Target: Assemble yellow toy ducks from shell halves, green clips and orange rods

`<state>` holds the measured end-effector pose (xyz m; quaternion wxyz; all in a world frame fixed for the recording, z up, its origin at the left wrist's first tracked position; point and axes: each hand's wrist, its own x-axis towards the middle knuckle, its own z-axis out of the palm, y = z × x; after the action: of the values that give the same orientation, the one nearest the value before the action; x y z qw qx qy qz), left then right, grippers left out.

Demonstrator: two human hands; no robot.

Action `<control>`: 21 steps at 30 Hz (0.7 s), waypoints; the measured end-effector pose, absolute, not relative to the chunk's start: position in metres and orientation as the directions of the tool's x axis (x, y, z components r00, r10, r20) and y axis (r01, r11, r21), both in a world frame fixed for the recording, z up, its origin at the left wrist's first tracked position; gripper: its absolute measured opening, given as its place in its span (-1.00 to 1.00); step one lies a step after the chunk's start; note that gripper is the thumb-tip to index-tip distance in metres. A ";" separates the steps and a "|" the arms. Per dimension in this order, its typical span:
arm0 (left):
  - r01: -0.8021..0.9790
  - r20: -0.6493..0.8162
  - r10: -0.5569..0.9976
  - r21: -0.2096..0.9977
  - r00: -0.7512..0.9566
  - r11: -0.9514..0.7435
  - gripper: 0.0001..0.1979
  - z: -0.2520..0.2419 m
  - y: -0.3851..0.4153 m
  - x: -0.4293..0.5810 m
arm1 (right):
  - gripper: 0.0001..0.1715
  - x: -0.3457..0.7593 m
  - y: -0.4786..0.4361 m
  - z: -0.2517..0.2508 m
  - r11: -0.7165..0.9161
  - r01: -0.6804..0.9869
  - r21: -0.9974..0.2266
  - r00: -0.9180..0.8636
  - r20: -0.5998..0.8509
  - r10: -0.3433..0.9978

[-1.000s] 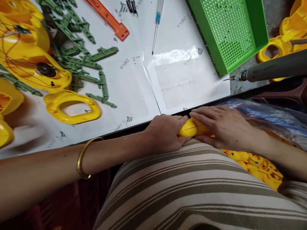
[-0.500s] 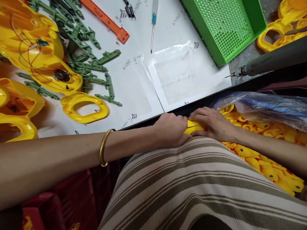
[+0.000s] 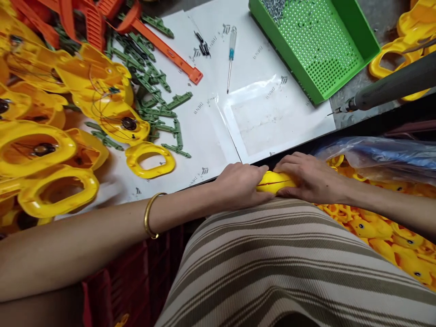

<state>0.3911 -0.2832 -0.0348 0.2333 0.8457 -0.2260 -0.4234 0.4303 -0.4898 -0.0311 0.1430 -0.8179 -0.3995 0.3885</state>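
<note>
Both hands meet on a yellow plastic toy part (image 3: 274, 180) held on my lap, just below the table's front edge. My left hand (image 3: 240, 185) is closed round its left end; a gold bangle (image 3: 150, 221) sits on that wrist. My right hand (image 3: 308, 178) lies over its right end with the fingers curled on top. Most of the part is hidden under the two hands. Striped fabric (image 3: 272, 263) covers my lap beneath them.
White sheets (image 3: 259, 113) cover the table. Yellow toy shells (image 3: 105, 104), yellow handles (image 3: 150, 160), green plastic strips (image 3: 160, 95) and orange strips (image 3: 163, 47) lie at left. A small screwdriver (image 3: 230, 56), a green perforated tray (image 3: 313, 43), a grey power tool (image 3: 391, 88); a bag of yellow ducks (image 3: 381, 227) at right.
The view has tilted, so more of the table's left side shows. Both hands stay closed on the yellow part, which has turned slightly and shows a dark seam line.
</note>
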 end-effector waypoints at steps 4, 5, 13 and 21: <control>-0.159 -0.575 -0.505 0.545 0.644 -0.823 -0.54 -0.028 -0.270 0.396 | -0.52 0.457 -0.466 -0.011 -0.593 0.663 -0.457 0.311 -0.553 0.773; -0.128 -0.564 -0.481 0.550 0.671 -0.825 -0.53 -0.028 -0.266 0.399 | -0.50 0.466 -0.457 -0.006 -0.581 0.699 -0.417 0.292 -0.575 0.764; 0.136 -0.478 -0.357 0.729 0.802 -0.670 -0.54 -0.047 -0.235 0.415 | -0.42 0.541 -0.391 -0.003 -0.527 0.798 -0.293 0.158 -0.742 0.651; 0.222 -0.491 -0.253 0.717 0.834 -0.660 -0.47 -0.058 -0.227 0.406 | -0.51 0.562 -0.362 -0.011 -0.526 0.764 -0.374 0.029 -0.794 0.607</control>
<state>0.4065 -0.2274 -0.0575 0.4120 0.8643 -0.0090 -0.2884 0.5625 -0.3618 -0.0109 -0.0778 -0.7131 -0.4807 0.5043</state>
